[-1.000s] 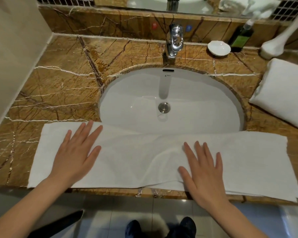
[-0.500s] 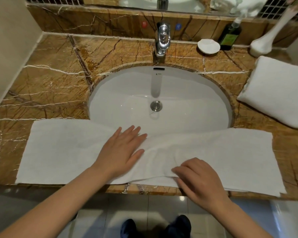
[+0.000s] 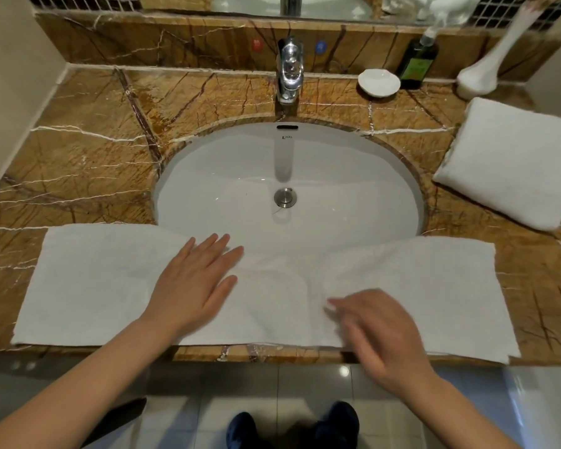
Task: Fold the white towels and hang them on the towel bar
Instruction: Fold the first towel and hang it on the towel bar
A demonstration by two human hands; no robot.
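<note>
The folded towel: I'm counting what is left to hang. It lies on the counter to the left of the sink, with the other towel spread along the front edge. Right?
Not quite: the head view shows the folded towel lying on the counter to the right of the sink, not the left. The other towel is indeed spread along the front edge.

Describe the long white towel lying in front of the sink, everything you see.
The towel is a long white strip of soft, terry-like cloth, folded lengthwise: layered edges show at its right end. It lies flat along the counter's front edge, its middle sagging over the sink's near rim. The left hand presses flat on it left of centre; the right hand, blurred, is at its near edge.
</note>
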